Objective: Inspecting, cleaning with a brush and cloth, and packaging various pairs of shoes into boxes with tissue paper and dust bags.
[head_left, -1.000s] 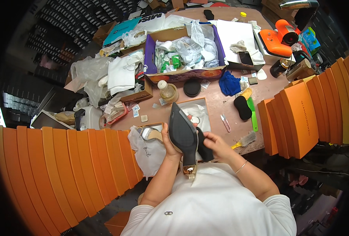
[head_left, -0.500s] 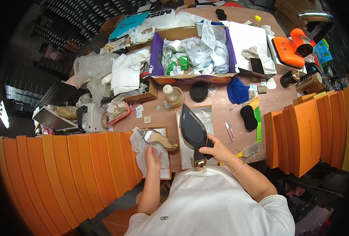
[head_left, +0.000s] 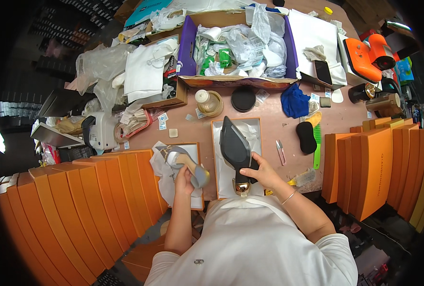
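Right hand (head_left: 262,172) fingers clamp black pointed high-heel shoe (head_left: 235,150) at heel end: stiff, light, glossy-slippery. Left hand (head_left: 184,177) grips silver heeled shoe (head_left: 185,162), 9 o'clock.

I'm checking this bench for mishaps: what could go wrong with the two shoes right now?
The black shoe is held only at its heel end by the right hand, sole up over the open box; it might tip and scuff on the rim. The left hand grips the second shoe above loose tissue, which could snag. The desk is crowded, so an elbow could knock the small scissors off.
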Available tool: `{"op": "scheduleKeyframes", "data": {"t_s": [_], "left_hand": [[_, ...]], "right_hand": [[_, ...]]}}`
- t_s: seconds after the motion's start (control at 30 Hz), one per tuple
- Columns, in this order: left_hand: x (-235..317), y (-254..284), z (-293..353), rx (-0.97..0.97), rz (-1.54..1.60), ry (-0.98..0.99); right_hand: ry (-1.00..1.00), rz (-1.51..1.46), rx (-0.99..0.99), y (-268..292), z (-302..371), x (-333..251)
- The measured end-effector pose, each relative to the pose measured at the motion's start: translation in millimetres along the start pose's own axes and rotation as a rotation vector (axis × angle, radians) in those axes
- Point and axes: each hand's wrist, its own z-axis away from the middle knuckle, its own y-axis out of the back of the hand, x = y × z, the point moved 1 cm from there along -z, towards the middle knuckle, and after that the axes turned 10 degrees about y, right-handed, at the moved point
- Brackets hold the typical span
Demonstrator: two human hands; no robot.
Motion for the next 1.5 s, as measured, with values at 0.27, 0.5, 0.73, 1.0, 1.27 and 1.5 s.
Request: {"op": "scheduleKeyframes", "data": {"t_s": [0.27, 0.5, 0.73, 1.0, 1.27, 1.5], "left_hand": [[39.6, -51.4, 76.4, -0.310, -0.012, 0.024], [35.8, -109.3, 102.9, -0.411, -0.125, 0.031], [10.8, -118.3, 89.2, -1.014, -0.190, 0.252], [-24.2, -123.3, 73.9, -1.176, 0.023, 0.594], [-50.8, -133.0, 95.0, -1.147, -0.142, 0.762], [-68.5, -123.9, 102.4, -1.245, -0.243, 0.642]], "right_hand": [[0.137, 0.505, 0.091, 23.5, -11.2, -30.4], [0.972, 1.340, 0.009, 59.0, -138.9, -83.7], [0.773, 1.597, -0.213, 93.4, -210.8, -34.8], [0.859, 0.849, -0.289, -44.0, -46.2, -104.5], [0.898, 1.028, -0.137, -70.6, -11.7, -83.6], [0.932, 1.103, -0.106, -77.3, 3.8, -65.5]]}}
